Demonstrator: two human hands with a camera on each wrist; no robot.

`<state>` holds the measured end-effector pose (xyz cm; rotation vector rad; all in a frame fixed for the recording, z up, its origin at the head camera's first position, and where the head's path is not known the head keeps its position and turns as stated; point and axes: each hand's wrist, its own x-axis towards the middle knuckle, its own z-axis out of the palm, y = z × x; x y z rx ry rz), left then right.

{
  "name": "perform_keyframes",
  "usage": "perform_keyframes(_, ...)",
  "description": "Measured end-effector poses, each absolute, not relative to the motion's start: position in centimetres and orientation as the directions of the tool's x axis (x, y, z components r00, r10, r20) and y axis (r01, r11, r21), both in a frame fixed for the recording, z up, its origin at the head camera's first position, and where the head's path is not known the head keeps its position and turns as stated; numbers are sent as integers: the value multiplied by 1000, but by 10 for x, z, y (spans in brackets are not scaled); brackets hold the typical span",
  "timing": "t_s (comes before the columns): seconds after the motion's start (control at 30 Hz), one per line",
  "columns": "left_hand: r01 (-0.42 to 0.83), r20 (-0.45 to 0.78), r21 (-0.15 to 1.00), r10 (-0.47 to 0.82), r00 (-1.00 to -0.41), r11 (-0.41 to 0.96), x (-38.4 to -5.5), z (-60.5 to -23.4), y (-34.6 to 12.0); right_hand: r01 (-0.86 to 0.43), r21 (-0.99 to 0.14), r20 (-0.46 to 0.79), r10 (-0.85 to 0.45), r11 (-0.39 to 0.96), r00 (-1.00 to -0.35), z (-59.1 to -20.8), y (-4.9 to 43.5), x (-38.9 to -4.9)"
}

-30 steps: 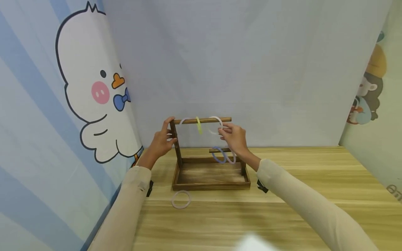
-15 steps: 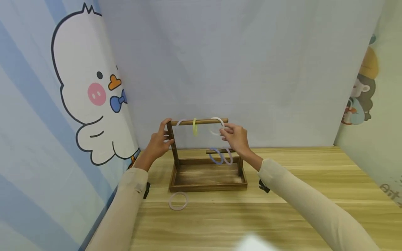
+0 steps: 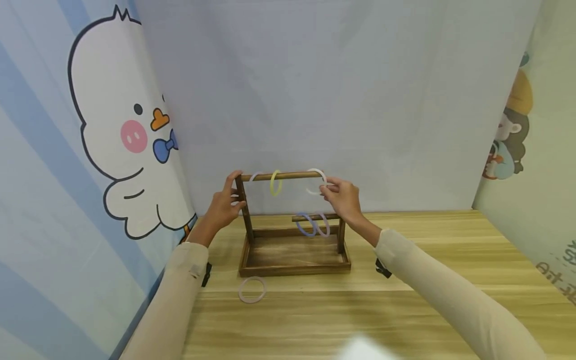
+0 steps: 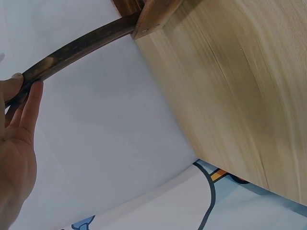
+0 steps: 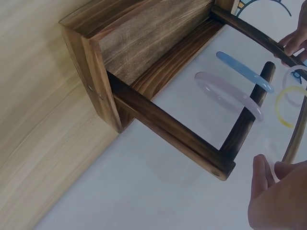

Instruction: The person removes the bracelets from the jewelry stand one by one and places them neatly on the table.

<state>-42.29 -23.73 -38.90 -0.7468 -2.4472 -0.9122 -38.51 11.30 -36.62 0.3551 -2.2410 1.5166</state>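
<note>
My left hand (image 3: 224, 206) grips the left post (image 4: 86, 44) of a dark wooden jewelry stand near its top, thumb on one side and fingers on the other. At the free right end of the upper bar (image 3: 294, 175), my right hand (image 3: 346, 201) pinches a white bangle (image 3: 316, 169). Whether that bangle still encircles the bar tip, I cannot tell. A yellow bangle (image 3: 272, 186) and a pale purple one hang on the upper bar. On the short lower bar hang a blue bangle (image 5: 243, 72) and a lilac bangle (image 3: 327, 226).
The stand's tray base (image 3: 294, 271) sits on the wood-grain table (image 3: 315, 320). A pale pink bangle (image 3: 252, 302) lies flat in front of its left corner. A printed cartoon wall (image 3: 119, 90) is close on the left, and a plain pale backdrop (image 3: 342, 100) rises behind.
The white bangle has slid right along the upper bar to its tip, with my right hand. My left hand keeps its grip on the post. The whole view has shifted slightly.
</note>
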Motion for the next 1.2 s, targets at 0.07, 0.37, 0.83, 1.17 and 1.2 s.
perform_keyframes(0.07, 609, 545, 466, 334, -769, 642, -422, -388, -237, -424, -816, 468, 19, 393, -884, -366, 115, -384)
perform_keyframes(0.37, 606, 547, 470, 327, -770, 642, -421, -388, -237, -434, -801, 488, 30, 413, -872, -365, 121, -382)
perform_keyframes(0.83, 591, 531, 470, 325, -783, 655, -419, -387, -236, -430, -814, 482, 39, 390, -876, -363, 135, -379)
perform_keyframes(1.17, 596, 538, 459, 328, -776, 658, -419, -387, -236, -423, -816, 466, 15, 394, -885, -367, 145, -373)
perform_keyframes(1.2, 595, 536, 457, 329, -778, 661, -419, -386, -236, -421, -819, 461, 11, 389, -887, -368, 145, -372)
